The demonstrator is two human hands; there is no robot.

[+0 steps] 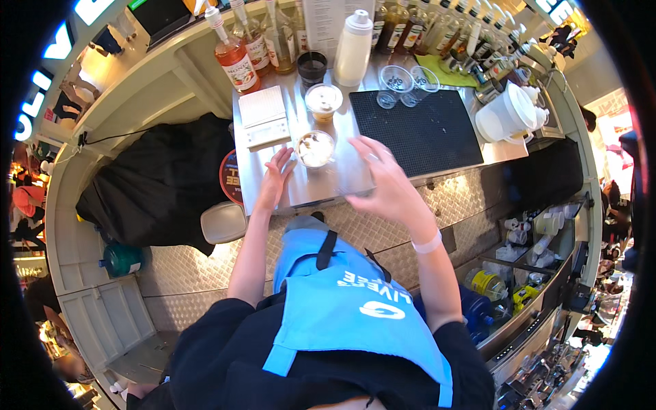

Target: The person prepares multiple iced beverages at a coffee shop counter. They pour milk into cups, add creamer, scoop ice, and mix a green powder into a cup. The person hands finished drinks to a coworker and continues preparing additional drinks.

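Observation:
A clear plastic cup of drink with a pale, brown-streaked top stands on the steel counter. To its left is my left hand, fingers spread and holding nothing; I cannot tell if a fingertip touches the cup. My right hand, a little blurred, hovers over the counter to the cup's right. Its thumb and fingers are apart with nothing between them. Just behind stands a second cup with a creamy white top. A flat white kitchen scale lies to the left of both cups.
A black rubber bar mat covers the counter's right part, with clear empty cups at its back edge. Syrup bottles, a black cup and a white squeeze bottle line the back. White plastic pitchers stand far right.

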